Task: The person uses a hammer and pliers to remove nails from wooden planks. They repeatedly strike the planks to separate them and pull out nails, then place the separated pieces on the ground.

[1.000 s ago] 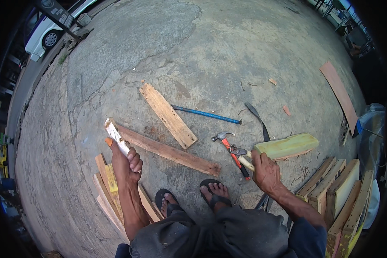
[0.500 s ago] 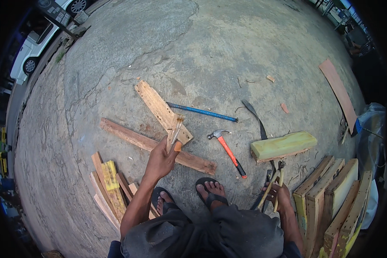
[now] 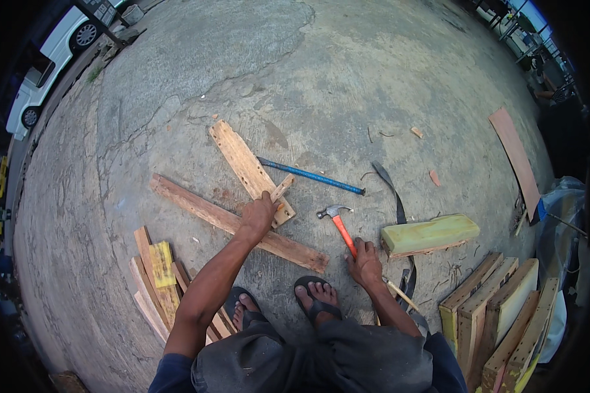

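Note:
My left hand (image 3: 260, 213) is closed on a small strip of wood (image 3: 282, 187), over the lower end of a pale plank full of holes (image 3: 239, 154). That plank lies across a darker brown plank (image 3: 196, 211). My right hand (image 3: 365, 264) is wrapped round the handle of a claw hammer (image 3: 340, 228) with an orange grip. Its head rests on the concrete, pointing away from me. Pincers with light handles (image 3: 401, 293) lie partly hidden beside my right forearm. A blue pry bar (image 3: 314, 175) lies beyond the hammer, one end against the pale plank.
A yellow-green padded block (image 3: 431, 234) and a black strap (image 3: 393, 187) lie to the right. Several boards with nail holes (image 3: 488, 308) stack at the lower right; more wood pieces (image 3: 164, 272) lie lower left. A thin brown board (image 3: 516, 157) sits far right.
My right hand has let go of the pincers, which are now on the ground, and taken hold of the hammer. My left hand has turned over and lowered the wood strip toward the plank.

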The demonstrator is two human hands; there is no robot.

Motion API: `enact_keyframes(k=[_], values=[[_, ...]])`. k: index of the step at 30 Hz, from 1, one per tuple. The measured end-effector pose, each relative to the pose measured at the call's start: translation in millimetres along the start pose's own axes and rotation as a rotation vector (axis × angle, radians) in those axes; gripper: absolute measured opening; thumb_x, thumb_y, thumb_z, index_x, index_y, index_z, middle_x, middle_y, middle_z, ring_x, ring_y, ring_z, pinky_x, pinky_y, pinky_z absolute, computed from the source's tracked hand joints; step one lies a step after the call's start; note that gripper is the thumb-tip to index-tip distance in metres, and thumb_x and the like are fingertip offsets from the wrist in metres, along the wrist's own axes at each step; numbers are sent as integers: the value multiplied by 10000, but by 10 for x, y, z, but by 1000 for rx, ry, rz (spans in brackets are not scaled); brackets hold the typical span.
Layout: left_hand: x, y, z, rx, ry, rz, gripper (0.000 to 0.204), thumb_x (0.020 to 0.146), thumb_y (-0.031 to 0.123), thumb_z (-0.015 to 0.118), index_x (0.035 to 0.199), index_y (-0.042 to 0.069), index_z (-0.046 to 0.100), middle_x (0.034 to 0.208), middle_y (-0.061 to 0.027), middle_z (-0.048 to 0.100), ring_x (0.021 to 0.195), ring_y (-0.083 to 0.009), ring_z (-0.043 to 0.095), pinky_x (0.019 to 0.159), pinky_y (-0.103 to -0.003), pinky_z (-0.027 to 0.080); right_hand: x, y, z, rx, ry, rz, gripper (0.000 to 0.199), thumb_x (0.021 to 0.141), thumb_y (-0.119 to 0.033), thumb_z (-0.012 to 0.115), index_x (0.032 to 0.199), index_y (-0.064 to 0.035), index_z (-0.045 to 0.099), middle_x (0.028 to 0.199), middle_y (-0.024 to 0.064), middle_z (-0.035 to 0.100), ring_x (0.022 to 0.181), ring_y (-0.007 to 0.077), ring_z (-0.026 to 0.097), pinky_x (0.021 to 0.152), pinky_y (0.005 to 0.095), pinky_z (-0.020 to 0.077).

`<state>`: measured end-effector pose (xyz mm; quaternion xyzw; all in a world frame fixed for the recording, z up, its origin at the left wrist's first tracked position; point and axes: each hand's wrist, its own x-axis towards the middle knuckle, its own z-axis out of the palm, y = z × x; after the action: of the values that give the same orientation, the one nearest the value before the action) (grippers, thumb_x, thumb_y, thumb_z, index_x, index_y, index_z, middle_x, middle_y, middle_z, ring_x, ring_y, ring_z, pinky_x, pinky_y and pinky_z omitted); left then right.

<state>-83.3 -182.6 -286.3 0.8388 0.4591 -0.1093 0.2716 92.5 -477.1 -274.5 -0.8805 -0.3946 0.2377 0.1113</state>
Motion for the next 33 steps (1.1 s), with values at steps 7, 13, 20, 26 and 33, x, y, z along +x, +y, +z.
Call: enact_keyframes(k=[7, 13, 20, 26, 33], values=[[170, -255, 84, 25, 34, 98, 497, 1036, 490, 563, 1061, -6, 539, 796, -257, 715, 786, -473, 720, 711, -602, 548, 404, -55, 128, 211, -77, 71, 361, 934, -207, 678, 1198, -6, 535, 1047, 245, 674, 917, 439, 688, 835, 537, 546], [201, -28, -49, 23, -36, 60, 480, 1044, 476, 557, 1080, -2, 539, 834, -262, 723, 839, -477, 725, 734, -586, 556, 445, -687, -205, 864, -184, 89, 434, 985, -267, 666, 1287, 18, 539, 948, 240, 697, 827, 327, 722, 766, 457, 560], [199, -83, -33, 53, -60, 45, 452, 1061, 449, 530, 1103, 0, 525, 872, -265, 733, 855, -470, 730, 747, -573, 564, 714, -1369, -576, 500, 56, -318, 383, 1025, -198, 605, 1322, 31, 526, 755, 205, 672, 696, 423, 692, 660, 497, 528], [262, -9, 36, 50, -64, 46, 447, 1055, 439, 543, 1083, -6, 514, 865, -273, 733, 837, -462, 734, 731, -561, 575, 836, -1218, -226, 239, -15, -299, 395, 1032, -166, 592, 1340, 40, 456, 684, 248, 627, 686, 505, 683, 610, 532, 526], [215, -62, 109, 18, -59, 58, 462, 1055, 450, 546, 1074, -10, 508, 815, -274, 724, 808, -457, 737, 702, -549, 586, 731, -1348, -276, 538, 408, -470, 299, 1058, -191, 536, 1279, 0, 470, 704, 302, 634, 660, 528, 666, 536, 555, 508]])
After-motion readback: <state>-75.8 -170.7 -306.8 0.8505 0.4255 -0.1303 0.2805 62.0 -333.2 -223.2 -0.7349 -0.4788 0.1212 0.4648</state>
